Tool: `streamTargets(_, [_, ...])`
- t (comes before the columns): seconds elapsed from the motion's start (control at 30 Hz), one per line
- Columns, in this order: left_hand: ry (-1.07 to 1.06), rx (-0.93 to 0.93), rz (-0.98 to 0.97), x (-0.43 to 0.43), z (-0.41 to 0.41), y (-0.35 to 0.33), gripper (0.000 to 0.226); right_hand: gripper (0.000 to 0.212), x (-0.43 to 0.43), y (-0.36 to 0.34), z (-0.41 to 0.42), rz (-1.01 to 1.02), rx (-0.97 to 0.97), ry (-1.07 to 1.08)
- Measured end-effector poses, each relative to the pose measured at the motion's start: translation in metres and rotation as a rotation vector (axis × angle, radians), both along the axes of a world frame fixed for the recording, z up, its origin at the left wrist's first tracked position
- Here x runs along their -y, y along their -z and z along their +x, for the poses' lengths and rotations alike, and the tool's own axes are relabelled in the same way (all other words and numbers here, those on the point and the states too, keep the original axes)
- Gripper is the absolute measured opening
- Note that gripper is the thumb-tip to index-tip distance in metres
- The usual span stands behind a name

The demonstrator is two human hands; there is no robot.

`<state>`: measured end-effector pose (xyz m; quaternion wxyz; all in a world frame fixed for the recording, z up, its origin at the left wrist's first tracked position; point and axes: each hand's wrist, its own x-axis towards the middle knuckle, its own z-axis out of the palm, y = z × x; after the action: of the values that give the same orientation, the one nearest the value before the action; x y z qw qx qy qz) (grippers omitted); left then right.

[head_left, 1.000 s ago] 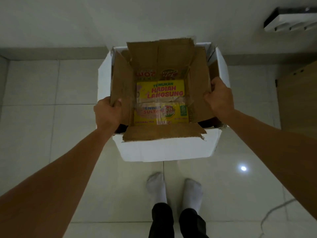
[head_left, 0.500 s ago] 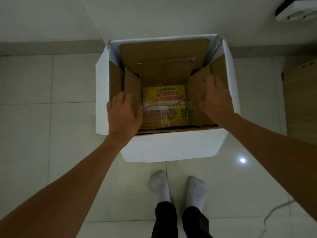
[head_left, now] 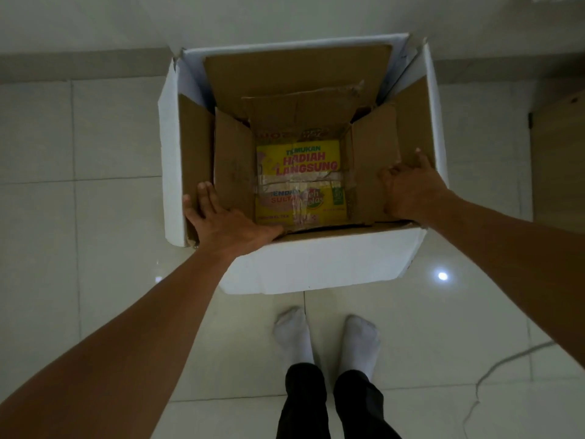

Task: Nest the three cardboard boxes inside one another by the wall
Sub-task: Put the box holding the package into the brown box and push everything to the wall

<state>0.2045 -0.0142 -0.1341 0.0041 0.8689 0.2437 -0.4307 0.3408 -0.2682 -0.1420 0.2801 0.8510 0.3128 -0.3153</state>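
- Nearest, at the bottom centre of the frame, the person's two feet in white socks (head_left: 326,337) stood on the pale tiled floor (head_left: 95,248), with dark trouser legs (head_left: 335,403) below them.
- A thin cable (head_left: 506,362) trailed across the tiles at the lower right, and a bright light spot (head_left: 442,275) reflected off the floor just right of the boxes.
- Both bare forearms reached up from the lower corners toward the middle of the frame.
- The left hand (head_left: 221,220) lay flat and open, fingers spread, on the near-left corner of the white outer box (head_left: 316,267), its fingers resting against the left flap of the brown inner box (head_left: 234,166).
- The right hand (head_left: 408,188) was also open, fingers loosely extended, pressing against the inner box's right flap at centre right; it gripped nothing.
- The brown inner box sat down inside the white outer box, its flaps standing up within the white walls.
- At the bottom of the inner box, in the centre of the frame, lay a yellow printed box (head_left: 299,182) reading "HADIAH LANGSUNG", taped across its middle.
- Farthest, the outer box stood close against the wall (head_left: 285,14) across the top of the frame.
- A wooden cabinet (head_left: 560,160) edged into the right side.
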Motion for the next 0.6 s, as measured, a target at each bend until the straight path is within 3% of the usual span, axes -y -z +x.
streamTargets(0.13, [0.081, 0.063, 0.041, 0.006, 0.003, -0.011, 0.104, 0.031, -0.022, -0.012, 0.011, 0.162, 0.019, 0.097])
streamTargets(0.17, [0.089, 0.178, 0.06, 0.011, 0.004, -0.014, 0.094, 0.019, -0.032, -0.015, 0.015, 0.255, 0.017, 0.179])
streamTargets(0.23, [0.027, 0.52, 0.016, 0.022, 0.007, -0.018, 0.071, 0.022, -0.055, -0.021, 0.028, 0.464, -0.023, 0.346])
streamTargets(0.3, [-0.107, 0.65, -0.137, 0.035, 0.012, -0.018, 0.056, 0.017, -0.077, -0.018, 0.05, 0.629, -0.089, 0.459])
streamTargets(0.43, [-0.214, 0.265, -0.308, 0.054, 0.019, -0.003, 0.044, 0.024, -0.126, -0.015, 0.082, 0.772, -0.264, 0.536])
streamTargets(0.53, [-0.256, 0.03, -0.279, 0.062, 0.016, 0.012, 0.058, 0.028, -0.144, -0.007, 0.1, 0.772, -0.254, 0.493])
streamTargets(0.6, [-0.223, 0.022, -0.23, 0.064, 0.008, 0.018, 0.073, 0.036, -0.147, -0.003, 0.109, 0.754, -0.245, 0.5])
